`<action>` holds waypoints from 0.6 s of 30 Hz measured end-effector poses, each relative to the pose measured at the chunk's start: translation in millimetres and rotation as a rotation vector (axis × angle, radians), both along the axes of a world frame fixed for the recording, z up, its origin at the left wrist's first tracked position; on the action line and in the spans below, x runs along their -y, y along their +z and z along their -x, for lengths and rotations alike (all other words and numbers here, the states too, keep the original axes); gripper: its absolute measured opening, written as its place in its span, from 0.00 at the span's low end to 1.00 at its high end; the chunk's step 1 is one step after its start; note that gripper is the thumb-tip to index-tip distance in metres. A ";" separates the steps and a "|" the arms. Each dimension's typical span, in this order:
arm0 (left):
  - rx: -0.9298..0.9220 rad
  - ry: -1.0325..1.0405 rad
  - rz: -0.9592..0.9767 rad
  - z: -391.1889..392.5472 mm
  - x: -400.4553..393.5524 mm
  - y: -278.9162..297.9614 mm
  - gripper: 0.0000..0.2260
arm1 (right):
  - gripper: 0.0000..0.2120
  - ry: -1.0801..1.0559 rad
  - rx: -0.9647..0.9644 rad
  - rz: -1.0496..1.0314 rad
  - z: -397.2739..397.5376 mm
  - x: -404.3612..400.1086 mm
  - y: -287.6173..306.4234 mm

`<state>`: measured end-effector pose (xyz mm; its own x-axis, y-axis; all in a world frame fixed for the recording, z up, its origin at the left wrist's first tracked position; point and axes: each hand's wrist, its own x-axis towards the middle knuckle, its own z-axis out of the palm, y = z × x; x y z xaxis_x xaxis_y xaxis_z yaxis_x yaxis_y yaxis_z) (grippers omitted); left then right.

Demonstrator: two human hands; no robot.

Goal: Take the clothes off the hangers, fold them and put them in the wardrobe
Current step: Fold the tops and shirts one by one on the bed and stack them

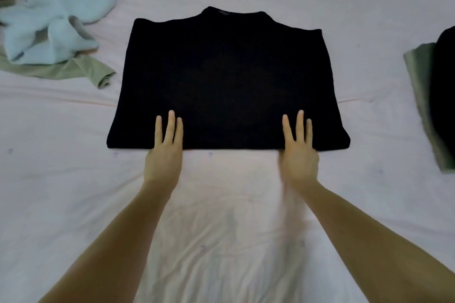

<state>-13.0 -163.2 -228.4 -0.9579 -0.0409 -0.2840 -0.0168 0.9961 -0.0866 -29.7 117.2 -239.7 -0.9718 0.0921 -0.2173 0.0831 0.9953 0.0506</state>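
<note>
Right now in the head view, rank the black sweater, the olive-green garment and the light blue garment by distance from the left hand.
From the left hand:
1. Black sweater, under its fingers.
2. Olive-green garment, up-left on the bed.
3. Light blue garment, far left corner.

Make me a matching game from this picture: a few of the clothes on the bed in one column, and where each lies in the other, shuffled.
Things:
1. black top
2. light blue garment
3. folded green garment
4. loose green garment

Places:
A. right edge, under a dark item
B. middle of the bed, under both hands' fingers
C. far left, crumpled
D. left, partly beneath the blue one, cuff pointing to the middle

Pairs: 1-B, 2-C, 3-A, 4-D
</note>
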 end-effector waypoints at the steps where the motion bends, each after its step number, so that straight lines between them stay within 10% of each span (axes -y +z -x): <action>1: -0.031 0.026 -0.035 7.1 0.7 -4.9 0.40 | 0.47 0.010 -0.013 -0.005 7.5 0.3 -1.1; 18: 0.003 0.050 -0.022 60.2 -10.1 18.6 0.18 | 0.19 0.097 0.101 -0.086 64.9 -11.7 33.3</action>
<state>-73.2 -153.1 -209.8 -0.9540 -0.0825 -0.2883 -0.0666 0.9957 -0.0647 -94.6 128.9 -206.4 -0.9505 0.0220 -0.3101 -0.0227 0.9899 0.1396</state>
